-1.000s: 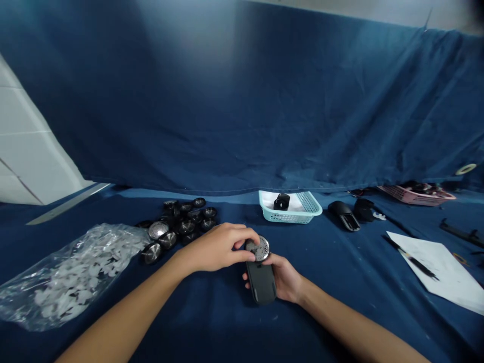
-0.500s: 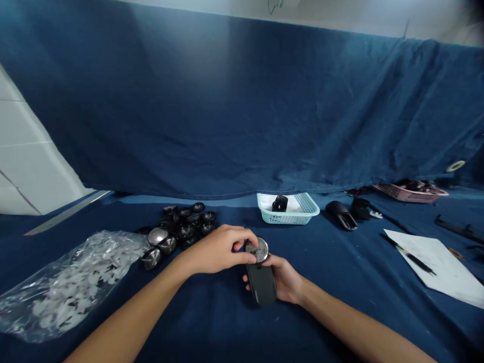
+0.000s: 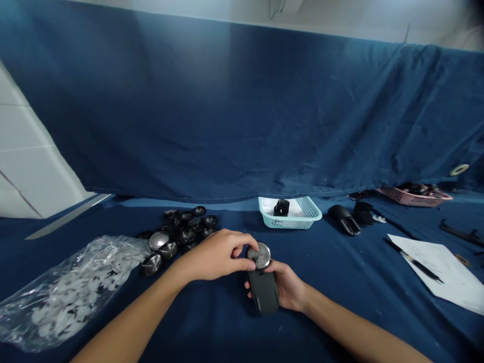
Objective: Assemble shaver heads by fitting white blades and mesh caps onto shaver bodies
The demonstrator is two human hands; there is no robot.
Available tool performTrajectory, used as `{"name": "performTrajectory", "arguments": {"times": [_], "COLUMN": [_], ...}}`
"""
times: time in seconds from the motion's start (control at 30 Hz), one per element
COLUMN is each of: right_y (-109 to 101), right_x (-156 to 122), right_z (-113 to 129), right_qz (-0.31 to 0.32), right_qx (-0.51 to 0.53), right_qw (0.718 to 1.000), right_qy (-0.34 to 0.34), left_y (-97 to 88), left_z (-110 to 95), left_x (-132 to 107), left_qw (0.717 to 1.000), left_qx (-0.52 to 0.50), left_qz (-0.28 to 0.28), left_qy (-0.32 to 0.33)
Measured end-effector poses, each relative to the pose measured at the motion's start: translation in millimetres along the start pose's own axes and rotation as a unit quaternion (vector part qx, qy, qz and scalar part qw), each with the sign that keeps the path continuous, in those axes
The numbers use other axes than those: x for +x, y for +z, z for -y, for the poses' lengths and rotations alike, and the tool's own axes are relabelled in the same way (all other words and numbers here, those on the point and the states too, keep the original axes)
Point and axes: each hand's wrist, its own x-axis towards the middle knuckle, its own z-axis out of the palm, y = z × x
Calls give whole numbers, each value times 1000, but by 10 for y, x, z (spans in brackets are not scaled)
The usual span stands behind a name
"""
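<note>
My right hand [image 3: 287, 285] is wrapped round a dark grey handheld device body [image 3: 263, 292], held just above the blue cloth. At the device's top end sits a round silver mesh cap [image 3: 259, 255]. My left hand [image 3: 215, 254] pinches the rim of that cap with thumb and fingers. To the left lies a pile of several similar round black and silver caps [image 3: 181, 229].
A clear plastic bag of small white pieces [image 3: 71, 287] lies at the left. A light blue basket [image 3: 290, 213] holds a black part. Dark device parts [image 3: 344, 219], a pink tray [image 3: 414, 194], and a white sheet [image 3: 440, 267] with a pen lie to the right.
Both hands stay on the device and cap; the fingers of my left hand have shifted slightly around the cap's rim. The view has tilted a little.
</note>
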Motion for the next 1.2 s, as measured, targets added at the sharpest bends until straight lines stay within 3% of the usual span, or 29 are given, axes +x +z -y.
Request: {"name": "performTrajectory", "arguments": {"times": [0.17,0.3,0.47,0.6,0.77,1.07,1.2], "right_y": [-8,7,48,73,56,42,7], "right_x": [16,6,-6,-13,-7,-9,12], "right_z": [4,12,17,12,-9,-9,-13], "right_qz": [6,6,0,2,5,35,54], "right_qx": [9,10,1,-7,-22,-16,9], "right_qw": [1000,1000,1000,1000,999,998,997], "right_qy": [4,8,-7,-19,-45,-48,-49], "left_y": [-14,-27,-54,-69,-63,-278,-248], "left_z": [-4,-44,-121,-174,-228,-388,-480], "left_x": [-17,-37,-72,-96,-137,-330,-590], "left_qw": [998,999,999,998,997,996,996], "left_qx": [-3,22,27,61,59,42,31], "left_qz": [55,8,41,2,56,-67,-76], "left_qy": [16,-28,-15,-28,-1,-29,26]}}
